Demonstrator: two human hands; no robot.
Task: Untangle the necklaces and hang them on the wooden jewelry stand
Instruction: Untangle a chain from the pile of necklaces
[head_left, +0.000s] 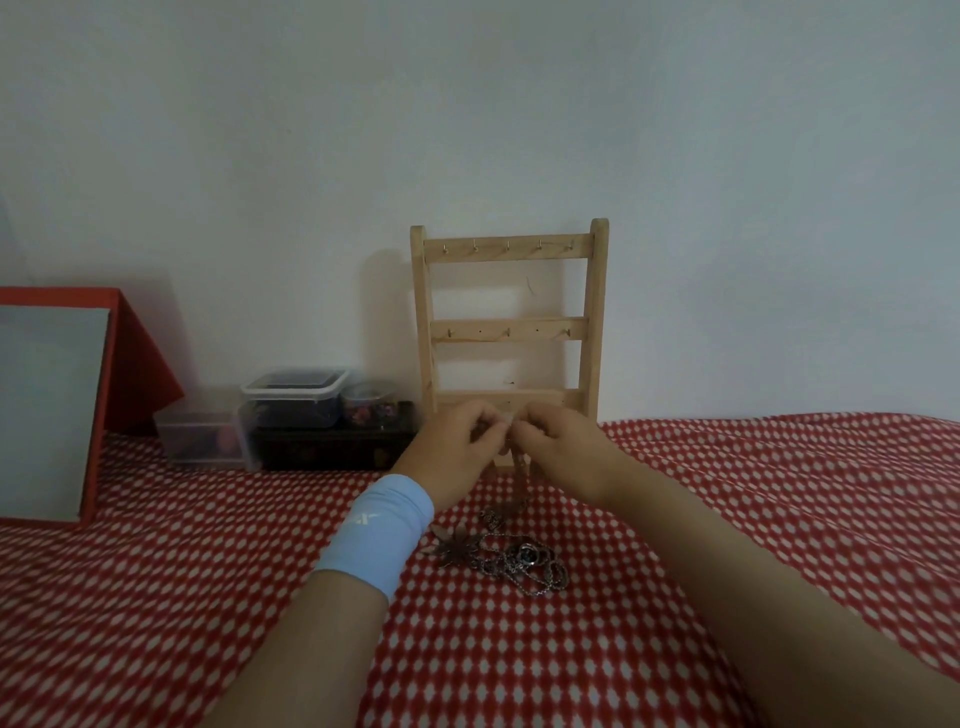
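A wooden jewelry stand (509, 317) with three hooked bars leans against the white wall; its hooks are bare. In front of its lowest bar my left hand (452, 452) and my right hand (561, 447) meet, both pinching a thin necklace chain (519, 473) that hangs down between them. Below the hands a tangled pile of dark metal necklaces (514, 558) lies on the red dotted cloth, with a star-shaped pendant (457, 545) at its left. A light blue wristband covers my left wrist.
Clear plastic boxes of beads (293, 397) and a dark flat box (332, 447) stand left of the stand. A red box with a grey panel (52, 405) fills the far left. The red-and-white cloth (779, 493) covers the whole surface.
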